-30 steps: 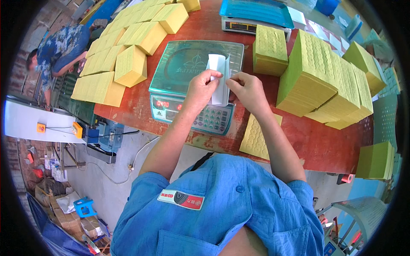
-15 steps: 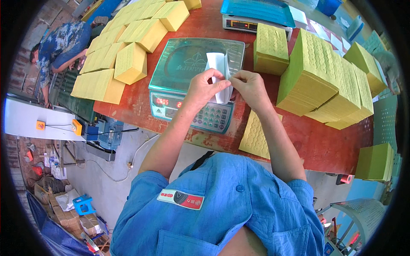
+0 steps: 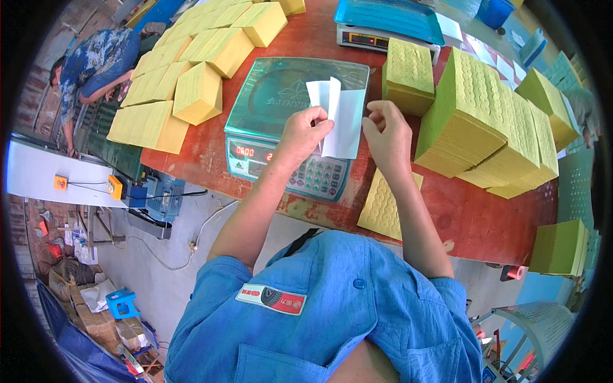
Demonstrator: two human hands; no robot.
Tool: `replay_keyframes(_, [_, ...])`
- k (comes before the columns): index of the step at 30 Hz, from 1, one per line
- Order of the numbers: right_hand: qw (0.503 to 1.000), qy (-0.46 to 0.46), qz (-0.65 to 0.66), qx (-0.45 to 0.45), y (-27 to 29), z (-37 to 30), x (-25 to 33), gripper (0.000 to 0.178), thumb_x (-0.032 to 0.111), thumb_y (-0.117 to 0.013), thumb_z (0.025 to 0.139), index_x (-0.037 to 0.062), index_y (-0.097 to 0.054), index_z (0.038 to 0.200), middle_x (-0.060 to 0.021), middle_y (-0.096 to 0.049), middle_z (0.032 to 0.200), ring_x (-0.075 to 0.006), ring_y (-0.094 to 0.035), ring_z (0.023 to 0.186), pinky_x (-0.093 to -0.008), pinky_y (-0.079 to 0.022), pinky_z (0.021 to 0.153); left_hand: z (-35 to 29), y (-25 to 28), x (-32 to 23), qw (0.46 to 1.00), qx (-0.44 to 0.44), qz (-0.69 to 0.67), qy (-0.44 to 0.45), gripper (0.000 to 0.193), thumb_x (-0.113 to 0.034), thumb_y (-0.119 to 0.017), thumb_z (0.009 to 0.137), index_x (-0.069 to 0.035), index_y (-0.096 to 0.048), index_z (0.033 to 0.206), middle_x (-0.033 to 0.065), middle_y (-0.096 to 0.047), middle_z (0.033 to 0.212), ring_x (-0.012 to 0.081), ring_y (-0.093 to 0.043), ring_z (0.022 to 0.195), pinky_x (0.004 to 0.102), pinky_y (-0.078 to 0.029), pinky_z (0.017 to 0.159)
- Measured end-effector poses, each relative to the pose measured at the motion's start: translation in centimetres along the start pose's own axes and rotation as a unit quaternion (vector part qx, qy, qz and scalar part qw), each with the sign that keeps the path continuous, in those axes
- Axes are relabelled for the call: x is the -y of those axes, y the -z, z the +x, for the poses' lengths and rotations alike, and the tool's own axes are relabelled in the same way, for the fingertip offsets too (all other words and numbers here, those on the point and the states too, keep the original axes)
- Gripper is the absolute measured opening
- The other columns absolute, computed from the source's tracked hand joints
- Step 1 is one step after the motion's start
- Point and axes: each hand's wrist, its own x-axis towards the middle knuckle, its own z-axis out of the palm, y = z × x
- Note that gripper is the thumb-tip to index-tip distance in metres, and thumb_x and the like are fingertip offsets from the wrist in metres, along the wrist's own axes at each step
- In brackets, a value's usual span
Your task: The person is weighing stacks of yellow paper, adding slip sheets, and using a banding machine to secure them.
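Observation:
My left hand pinches several white paper sheets above the digital scale. One sheet stands curled up beside its fingers, while another spreads flat toward the right. My right hand is just right of the paper and apart from it, its fingers loosely bent with a gap at the thumb; I see nothing in it. The scale has a teal-tinted platform and a lit red display at its near side. Under my right forearm lies a yellow embossed paper stack by the table edge.
Yellow paper blocks fill the table's left side. Taller yellow stacks stand to the right. Another scale with a blue tray sits at the back. A person bends over at far left. The red table ends near my body.
My right hand has let go of the paper and moved slightly right. The sheets have opened out, with one spread wider to the right. My left hand keeps its hold.

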Motion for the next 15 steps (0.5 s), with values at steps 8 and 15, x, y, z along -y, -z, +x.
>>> replay_keyframes(8, [0.991,-0.104,0.006,0.089,-1.4,1.6,0.9,0.038,0.031,-0.064,0.09,-0.007,-0.064,0.09,-0.0179,-0.064,0.067,-0.0211,-0.066,0.059,-0.0375,-0.051,0.055,0.3,-0.6,0.4,0.999,-0.008,-0.036,-0.038,0.022,-0.007,-0.049,0.091,-0.003,-0.064,0.106,0.0003,-0.059,0.089,0.0066,-0.052,0.078,0.0224,-0.043,0.066])
replay_keyframes(15, [0.999,-0.046,-0.017,0.017,-3.3,0.8,1.1,0.022,0.015,-0.064,0.083,-0.0047,-0.055,0.079,-0.0283,-0.059,0.074,-0.0455,-0.061,0.074,-0.0451,-0.048,0.06,-2.9,1.2,-3.0,0.961,-0.166,0.091,-0.2,0.063,0.01,-0.042,0.085,-0.005,-0.037,0.146,0.0059,-0.051,0.139,0.0065,-0.05,0.076,0.0226,-0.043,0.069])
